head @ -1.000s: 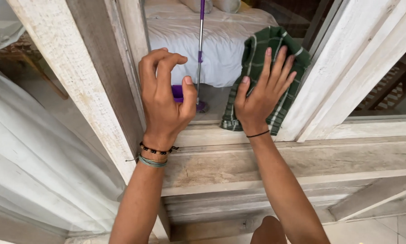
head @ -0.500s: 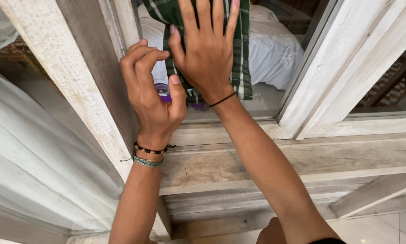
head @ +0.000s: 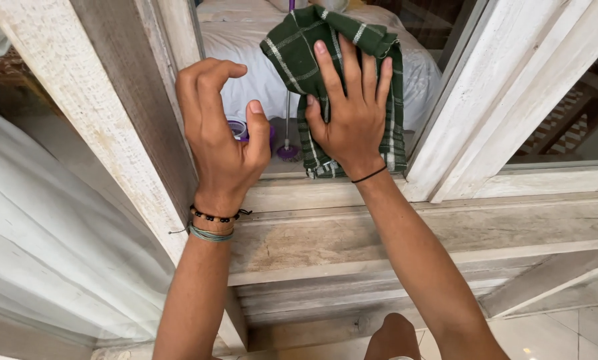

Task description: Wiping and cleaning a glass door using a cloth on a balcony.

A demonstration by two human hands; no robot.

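**Green checked cloth pressed flat on the window pane**

From the head camera we look down at two bare arms raised to a window. The right hand [head: 352, 113] lies spread on a green checked cloth [head: 342, 40], fingers straight and a little apart, palm pushing the cloth against the glass pane [head: 259, 73]. Nothing is pinched or gripped; the hand is open and simply bears on the fabric. The cloth sits in the lower middle of the pane, its bunched top above the fingertips and its bottom edge hanging just above the weathered wooden sill [head: 352, 227]. A thin black band circles that wrist.

The left hand [head: 219, 140] is beside it, to the left, with fingers curled like a claw and thumb pointing up. It holds nothing; its fingertips are at the whitewashed frame post [head: 99, 120], though we cannot tell whether they touch. Beaded and cord bracelets [head: 212, 223] sit on the wrist.

Through the glass we see a white bed [head: 245, 40] and a purple mop [head: 287, 150] standing on the floor.
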